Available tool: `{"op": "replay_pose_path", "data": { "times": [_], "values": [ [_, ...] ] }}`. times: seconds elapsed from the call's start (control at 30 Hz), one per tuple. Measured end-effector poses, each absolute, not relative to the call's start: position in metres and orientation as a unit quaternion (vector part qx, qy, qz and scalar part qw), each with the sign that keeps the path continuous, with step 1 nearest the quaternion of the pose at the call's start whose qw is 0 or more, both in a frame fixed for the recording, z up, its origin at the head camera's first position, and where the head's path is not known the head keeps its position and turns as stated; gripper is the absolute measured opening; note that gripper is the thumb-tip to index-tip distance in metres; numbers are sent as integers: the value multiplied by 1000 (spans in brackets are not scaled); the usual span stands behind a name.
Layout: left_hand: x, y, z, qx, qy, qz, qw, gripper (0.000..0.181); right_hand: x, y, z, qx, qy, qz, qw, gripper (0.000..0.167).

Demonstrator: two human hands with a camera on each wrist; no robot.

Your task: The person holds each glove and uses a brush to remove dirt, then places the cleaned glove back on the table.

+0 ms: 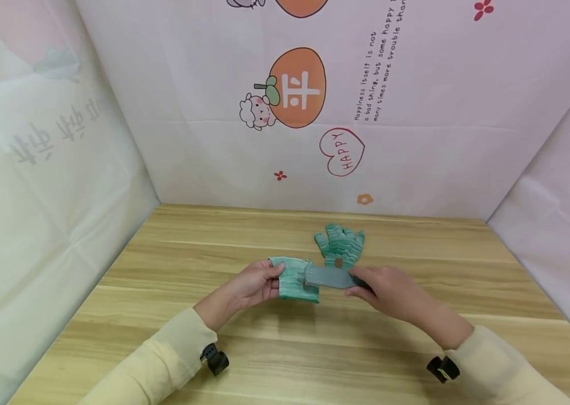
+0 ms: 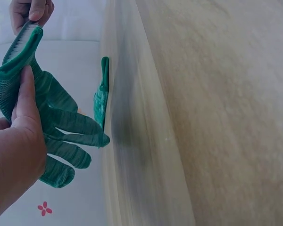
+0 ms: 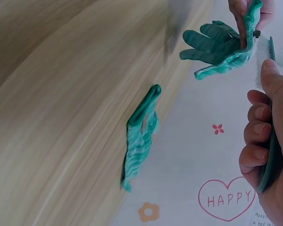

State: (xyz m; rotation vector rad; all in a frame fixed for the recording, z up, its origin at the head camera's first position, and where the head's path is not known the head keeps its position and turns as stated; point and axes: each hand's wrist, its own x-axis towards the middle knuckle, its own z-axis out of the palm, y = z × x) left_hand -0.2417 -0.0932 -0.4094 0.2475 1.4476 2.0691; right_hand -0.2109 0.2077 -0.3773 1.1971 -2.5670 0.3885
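Note:
My left hand (image 1: 249,288) grips a green striped knit glove (image 1: 290,284) near its cuff, thumb on top and fingers beneath, holding it above the table. In the left wrist view the fingers of that glove (image 2: 70,122) hang down. My right hand (image 1: 391,292) holds a scrubbing brush (image 1: 329,277) by its dark handle. Its white bristles (image 3: 263,59) face the glove's cuff area and seem to touch it. A small dark spot (image 3: 257,34) shows on the held glove. Behind the brush, a second green glove (image 1: 344,244) lies on the table with a brown patch (image 1: 338,262).
The wood-grain table (image 1: 204,236) runs back to a white printed cloth wall (image 1: 204,163). Similar cloth walls stand at the left (image 1: 62,225) and right. A black camera strap (image 1: 214,360) is on each wrist.

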Motion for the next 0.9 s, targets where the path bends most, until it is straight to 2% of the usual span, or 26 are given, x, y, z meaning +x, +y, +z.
{"op": "replay_pose_path", "data": {
  "times": [0.13,0.53,0.73,0.9],
  "values": [
    [-241,-91,-409,98,541,778,304,22,-211,199,-375,413,-891,128,139,20],
    [-238,-87,-410,104,531,777,323,22,-216,191,-382,435,-871,112,199,31],
    [-238,-89,-410,104,527,779,324,22,-215,196,-382,435,-866,129,210,24],
    [-237,-89,-409,101,530,778,321,21,-215,203,-382,443,-851,146,241,26]
  ]
}}
